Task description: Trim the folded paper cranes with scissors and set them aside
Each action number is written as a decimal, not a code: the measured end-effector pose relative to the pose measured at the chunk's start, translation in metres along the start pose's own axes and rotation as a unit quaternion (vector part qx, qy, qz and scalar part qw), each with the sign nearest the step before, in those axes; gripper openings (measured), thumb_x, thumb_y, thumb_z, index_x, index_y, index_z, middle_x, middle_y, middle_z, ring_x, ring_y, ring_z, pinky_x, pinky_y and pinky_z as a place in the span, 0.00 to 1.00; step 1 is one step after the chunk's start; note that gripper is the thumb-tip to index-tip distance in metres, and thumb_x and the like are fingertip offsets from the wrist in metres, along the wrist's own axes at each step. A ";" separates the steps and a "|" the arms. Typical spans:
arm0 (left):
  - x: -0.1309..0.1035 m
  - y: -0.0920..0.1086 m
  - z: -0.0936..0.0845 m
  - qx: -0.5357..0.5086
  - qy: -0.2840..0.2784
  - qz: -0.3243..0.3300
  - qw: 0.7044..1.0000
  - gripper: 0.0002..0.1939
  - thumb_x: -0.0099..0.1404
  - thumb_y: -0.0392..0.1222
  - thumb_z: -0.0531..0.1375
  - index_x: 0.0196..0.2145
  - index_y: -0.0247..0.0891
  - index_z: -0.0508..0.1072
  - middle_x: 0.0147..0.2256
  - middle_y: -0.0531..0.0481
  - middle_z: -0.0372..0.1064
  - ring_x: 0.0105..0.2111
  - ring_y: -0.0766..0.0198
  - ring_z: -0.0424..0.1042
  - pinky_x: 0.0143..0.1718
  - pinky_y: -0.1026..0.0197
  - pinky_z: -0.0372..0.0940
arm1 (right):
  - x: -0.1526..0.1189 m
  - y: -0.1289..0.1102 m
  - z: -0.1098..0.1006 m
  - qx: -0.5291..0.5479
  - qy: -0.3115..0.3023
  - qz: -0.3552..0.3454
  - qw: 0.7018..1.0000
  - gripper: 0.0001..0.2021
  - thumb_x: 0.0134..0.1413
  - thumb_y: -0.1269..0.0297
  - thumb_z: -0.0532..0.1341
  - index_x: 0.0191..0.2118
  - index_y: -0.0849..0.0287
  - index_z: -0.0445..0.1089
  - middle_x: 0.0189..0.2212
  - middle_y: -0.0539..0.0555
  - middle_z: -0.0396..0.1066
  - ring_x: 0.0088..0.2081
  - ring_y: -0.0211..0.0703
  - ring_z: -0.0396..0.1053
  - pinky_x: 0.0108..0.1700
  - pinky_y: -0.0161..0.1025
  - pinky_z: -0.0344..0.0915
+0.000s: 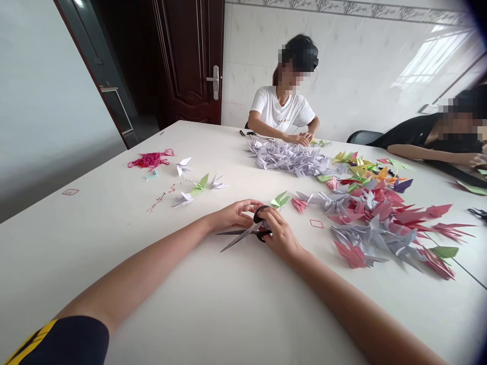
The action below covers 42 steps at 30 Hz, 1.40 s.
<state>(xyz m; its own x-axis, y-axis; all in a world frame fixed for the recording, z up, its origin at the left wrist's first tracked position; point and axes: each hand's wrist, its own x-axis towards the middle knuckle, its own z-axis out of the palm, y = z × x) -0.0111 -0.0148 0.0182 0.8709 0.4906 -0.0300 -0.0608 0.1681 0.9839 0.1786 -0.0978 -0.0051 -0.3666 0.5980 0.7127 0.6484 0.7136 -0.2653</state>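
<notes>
A pair of scissors (240, 237) with black handles hangs from my right hand (281, 235), its blades parted and pointing left, low over the table. The fingers of that hand curl around the handle loops. My left hand (233, 215) is right beside the handles, fingers bent in toward the thumb; whatever they pinch is too small or hidden to make out. Just beyond my hands lie a green paper crane (280, 199) and a red folded paper piece (300, 205). To the left, a green crane (200, 185) sits among several white cranes (183, 199).
A heap of white paper cranes (289, 158) lies across the table, with red and grey cranes (375, 208) spread at the right. Pink string (150, 160) is bunched at the left. A person in white (283, 111) sits opposite; another in black (411, 133) leans at the right.
</notes>
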 end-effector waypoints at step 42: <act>0.003 -0.001 -0.008 0.102 0.119 0.044 0.987 0.31 0.50 0.52 0.73 0.47 0.34 0.74 0.41 0.41 0.74 0.41 0.58 0.74 0.40 0.60 0.66 | -0.003 0.012 0.001 0.215 0.132 0.363 0.897 0.17 0.42 0.64 0.68 0.40 0.54 0.65 0.34 0.52 0.71 0.39 0.48 0.74 0.37 0.42 0.72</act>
<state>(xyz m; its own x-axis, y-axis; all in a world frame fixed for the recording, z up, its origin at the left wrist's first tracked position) -0.0119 -0.0066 0.0159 0.7254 0.6871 0.0409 -0.0102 -0.0487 0.9988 0.1870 -0.0911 -0.0109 0.2555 0.8956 0.3642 0.3134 0.2797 -0.9075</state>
